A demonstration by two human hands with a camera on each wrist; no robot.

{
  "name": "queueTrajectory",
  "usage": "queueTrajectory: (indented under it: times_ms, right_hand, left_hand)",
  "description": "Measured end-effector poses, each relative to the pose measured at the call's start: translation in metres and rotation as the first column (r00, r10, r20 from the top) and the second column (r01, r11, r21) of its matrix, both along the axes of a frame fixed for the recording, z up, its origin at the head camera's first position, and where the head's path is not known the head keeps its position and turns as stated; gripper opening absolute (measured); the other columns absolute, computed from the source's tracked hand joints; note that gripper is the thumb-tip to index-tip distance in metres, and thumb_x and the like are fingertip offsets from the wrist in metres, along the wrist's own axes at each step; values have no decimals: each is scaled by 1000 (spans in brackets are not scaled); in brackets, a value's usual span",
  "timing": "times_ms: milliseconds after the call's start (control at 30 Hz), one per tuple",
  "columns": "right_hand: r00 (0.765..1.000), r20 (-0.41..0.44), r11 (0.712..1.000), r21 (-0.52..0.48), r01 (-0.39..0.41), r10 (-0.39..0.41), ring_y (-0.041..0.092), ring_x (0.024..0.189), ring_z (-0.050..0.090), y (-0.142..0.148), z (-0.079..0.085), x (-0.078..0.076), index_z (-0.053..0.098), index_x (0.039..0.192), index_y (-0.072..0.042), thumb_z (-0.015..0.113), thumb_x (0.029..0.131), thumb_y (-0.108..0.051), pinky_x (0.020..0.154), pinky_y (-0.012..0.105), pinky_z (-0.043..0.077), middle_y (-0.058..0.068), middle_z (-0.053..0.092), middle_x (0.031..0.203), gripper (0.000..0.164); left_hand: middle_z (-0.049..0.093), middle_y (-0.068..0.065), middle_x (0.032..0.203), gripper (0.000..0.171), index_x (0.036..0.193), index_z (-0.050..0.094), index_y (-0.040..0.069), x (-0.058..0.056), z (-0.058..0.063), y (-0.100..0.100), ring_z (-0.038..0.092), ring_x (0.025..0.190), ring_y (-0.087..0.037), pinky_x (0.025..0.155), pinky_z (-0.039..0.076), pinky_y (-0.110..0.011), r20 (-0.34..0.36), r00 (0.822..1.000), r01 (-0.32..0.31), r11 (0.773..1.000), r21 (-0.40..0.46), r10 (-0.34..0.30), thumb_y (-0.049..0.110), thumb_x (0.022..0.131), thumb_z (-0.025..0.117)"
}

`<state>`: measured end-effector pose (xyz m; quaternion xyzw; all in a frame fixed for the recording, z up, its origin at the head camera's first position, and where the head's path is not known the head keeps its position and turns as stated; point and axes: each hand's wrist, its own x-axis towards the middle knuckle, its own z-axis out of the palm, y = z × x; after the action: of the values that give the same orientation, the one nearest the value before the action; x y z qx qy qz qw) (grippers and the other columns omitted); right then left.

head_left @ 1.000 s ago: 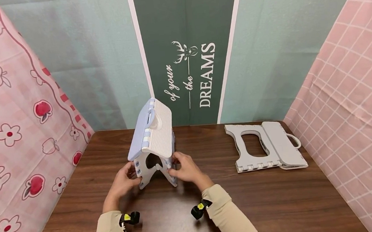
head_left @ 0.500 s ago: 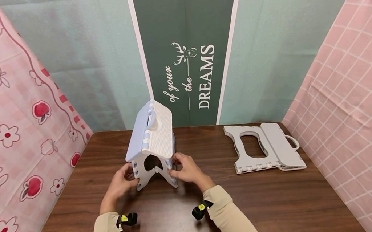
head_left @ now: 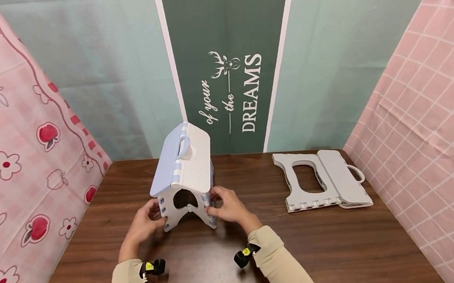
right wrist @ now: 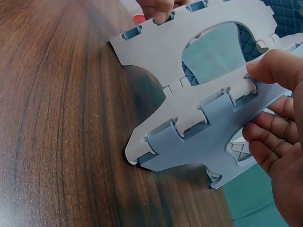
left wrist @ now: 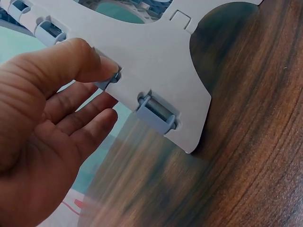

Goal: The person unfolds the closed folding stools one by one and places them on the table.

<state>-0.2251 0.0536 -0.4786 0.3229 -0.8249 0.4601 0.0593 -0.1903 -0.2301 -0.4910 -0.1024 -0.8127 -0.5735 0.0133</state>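
Stool (head_left: 191,171) upright, long axis front-to-back

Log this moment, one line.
blue-white stool: partly folded; left hand: grips one side; right hand: grips opposite side; gray stool: folded

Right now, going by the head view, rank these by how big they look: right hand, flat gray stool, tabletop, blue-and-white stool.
1. Tabletop
2. Blue-and-white stool and flat gray stool: too close to rank
3. Right hand, clearly smallest
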Motion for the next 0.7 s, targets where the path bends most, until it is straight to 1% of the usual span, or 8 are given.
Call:
queueTrajectory:
  times_ms: [167, 367, 533, 700]
  right_hand:
    - [1000, 18, 1000, -13, -8, 8, 30, 83, 60, 1, -1, -1, 59, 92, -3, 74, 73, -15, 75, 46, 49, 6, 60, 88, 27]
    - [1000, 22, 1000, -11, -8, 8, 31, 83, 60, 2, -2, -1, 59, 93, -2, 74, 74, -15, 75, 46, 49, 6, 60, 88, 28]
    - [1000, 29, 1000, -17, -10, 11, 32, 83, 60, 3, 0, -1, 59, 94, -1, 74, 73, -15, 75, 47, 49, 7, 60, 88, 29]
    - [1000, 28, 1000, -5, -3, 3, 28, 83, 60, 4, 2, -2, 60, 95, -2, 74, 74, -17, 75, 45, 49, 6, 60, 89, 29]
  left_hand:
    - [56, -24, 109, 46, 117, 51, -8, 0, 1, -1, 54, 103, -34, 91, 42, -43, 11, 1000, 4, 1000, 1, -4, -16, 74, 64]
    - [55, -25, 111, 47, 119, 49, -9, 0, 2, -3, 53, 104, -35, 90, 43, -41, 17, 1000, 11, 1000, 2, -11, -17, 75, 62]
    - [55, -25, 110, 46, 120, 48, -9, -1, 3, -4, 53, 104, -37, 89, 43, -43, 15, 1000, 14, 1000, -13, -14, -17, 76, 61]
    - [56, -25, 107, 45, 118, 49, -9, -2, 3, -4, 54, 102, -37, 89, 43, -45, -1, 1000, 18, 1000, -16, -18, -18, 76, 61]
